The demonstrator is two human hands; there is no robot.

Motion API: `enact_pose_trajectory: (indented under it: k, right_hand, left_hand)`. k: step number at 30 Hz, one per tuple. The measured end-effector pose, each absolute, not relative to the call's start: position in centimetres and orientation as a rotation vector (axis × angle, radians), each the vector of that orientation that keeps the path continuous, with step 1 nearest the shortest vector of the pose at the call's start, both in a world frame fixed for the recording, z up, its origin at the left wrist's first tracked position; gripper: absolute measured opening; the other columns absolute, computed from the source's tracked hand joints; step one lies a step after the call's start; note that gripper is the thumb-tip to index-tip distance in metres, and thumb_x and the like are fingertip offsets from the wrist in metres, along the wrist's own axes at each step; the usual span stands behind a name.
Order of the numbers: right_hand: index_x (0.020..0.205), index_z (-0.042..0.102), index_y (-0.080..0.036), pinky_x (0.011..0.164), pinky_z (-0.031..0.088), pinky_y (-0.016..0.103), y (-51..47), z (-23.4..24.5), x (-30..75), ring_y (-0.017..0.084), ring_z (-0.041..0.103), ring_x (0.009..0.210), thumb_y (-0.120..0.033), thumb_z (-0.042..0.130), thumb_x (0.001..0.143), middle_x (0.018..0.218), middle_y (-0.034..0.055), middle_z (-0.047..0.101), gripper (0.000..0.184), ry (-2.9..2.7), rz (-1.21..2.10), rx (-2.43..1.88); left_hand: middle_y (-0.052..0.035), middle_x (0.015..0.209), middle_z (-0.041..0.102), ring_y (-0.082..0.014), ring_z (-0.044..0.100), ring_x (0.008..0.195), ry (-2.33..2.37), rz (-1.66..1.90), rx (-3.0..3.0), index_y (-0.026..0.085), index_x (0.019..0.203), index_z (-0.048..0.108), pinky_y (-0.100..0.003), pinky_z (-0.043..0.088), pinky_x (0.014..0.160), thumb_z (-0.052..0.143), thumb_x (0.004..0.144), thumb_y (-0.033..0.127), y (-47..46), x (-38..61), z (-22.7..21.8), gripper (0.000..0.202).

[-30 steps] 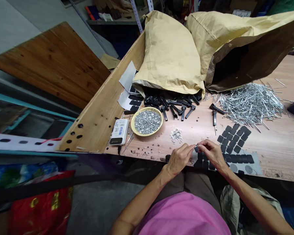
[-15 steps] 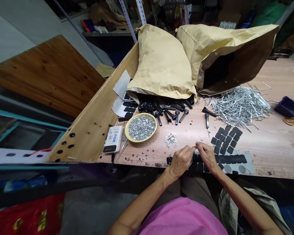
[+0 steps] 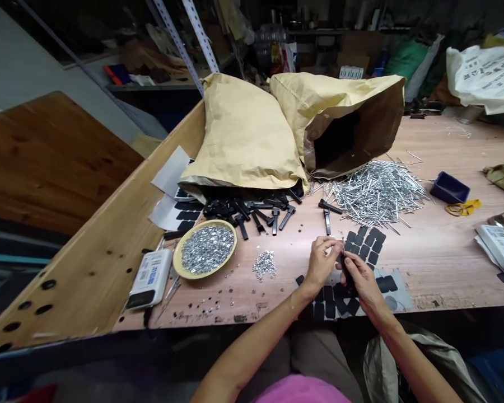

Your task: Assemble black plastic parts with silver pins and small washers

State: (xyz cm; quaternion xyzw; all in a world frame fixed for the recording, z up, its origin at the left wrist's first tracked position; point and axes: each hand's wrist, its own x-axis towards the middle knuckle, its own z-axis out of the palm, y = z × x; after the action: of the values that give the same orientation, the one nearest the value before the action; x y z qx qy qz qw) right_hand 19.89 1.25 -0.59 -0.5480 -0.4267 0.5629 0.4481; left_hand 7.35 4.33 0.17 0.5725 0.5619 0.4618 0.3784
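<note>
My right hand (image 3: 363,279) is closed around a dark, narrow black plastic part (image 3: 348,274), held low over the table. Close beside it, my left hand (image 3: 322,262) pinches at the part's upper end; what sits between those fingertips is too small to make out. Beneath both hands lies a grey backing sheet (image 3: 399,291) with rows of black rounded pads (image 3: 319,309). More loose black pads (image 3: 363,251) are spread just beyond the right hand. A small heap of metal washers or nuts (image 3: 264,265) is left of my left hand.
A yellow bowl (image 3: 177,267) full of small metal pieces stands left, by a white device (image 3: 150,279). Two paper sacks (image 3: 246,134) lie behind, black plastic parts (image 3: 256,215) spilling from one. Right are a pile of metal rods (image 3: 380,193) and a dark blue tray (image 3: 449,189).
My view has turned to the right and shifted. The hands, earlier fingertip to fingertip low over the pads, are raised a little, and the black part now shows in my right hand.
</note>
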Motion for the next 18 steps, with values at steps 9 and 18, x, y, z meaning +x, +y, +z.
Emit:
enact_pose_trajectory:
  k: [9, 18]
  right_hand:
    - [0.096, 0.067, -0.026, 0.049, 0.025, 0.024, 7.3, -1.8, 27.9, 0.016, 0.058, 0.073, -0.036, 0.043, 0.091, 0.087, 0.003, 0.067, 0.027, -2.05, 0.097, -2.048]
    - [0.084, 0.063, -0.02, 0.055, 0.025, 0.027, 10.0, -2.7, 30.1, 0.019, 0.046, 0.078, -0.021, 0.044, 0.091, 0.083, 0.0066, 0.062, 0.02, -2.559, -0.455, -1.833]
  left_hand:
    - [-0.0058, 0.118, 0.059, -0.0275, 0.046, 0.118, 1.451, 0.451, 2.769, 0.025, 0.09, 0.067, -0.044, 0.044, 0.092, 0.056, 0.083, 0.011, 11.5, 5.0, -3.8, 0.019]
    - [-0.0055, 0.111, 0.061, -0.026, 0.05, 0.114, 1.084, 0.614, 3.006, 0.02, 0.082, 0.06, -0.044, 0.045, 0.094, 0.055, 0.084, 0.013, 12.6, 3.4, -4.6, 0.009]
